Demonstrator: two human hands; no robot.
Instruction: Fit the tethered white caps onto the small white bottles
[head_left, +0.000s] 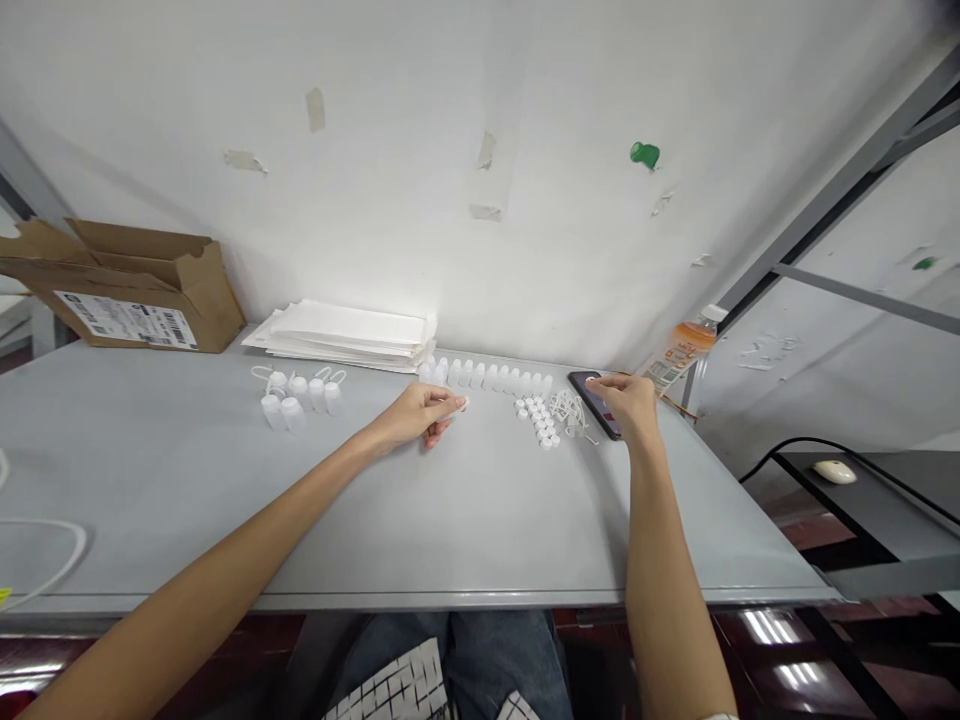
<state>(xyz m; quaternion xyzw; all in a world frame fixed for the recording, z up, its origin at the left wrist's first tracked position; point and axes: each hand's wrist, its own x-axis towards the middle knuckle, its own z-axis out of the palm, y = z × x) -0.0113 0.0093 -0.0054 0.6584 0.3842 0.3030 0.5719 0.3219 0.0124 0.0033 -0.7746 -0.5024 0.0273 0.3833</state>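
My left hand [417,416] pinches a small white plastic piece [463,402] over the grey bench [315,520]; my right hand [631,402] lies open, fingertips on a black smartphone [600,405].

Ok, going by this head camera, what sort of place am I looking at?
Probably a small packing or assembly workbench, perhaps in a workroom: a row of small white plastic bottles stands on a grey table, beside an opened cardboard shipping box and a stack of flat white paper.

Worn on the person's head, the single camera faces forward and down from close above the long grey table [150,450], taking in the left hand [412,415], the right hand [630,400] and the white, tape-marked wall [420,150] beyond.
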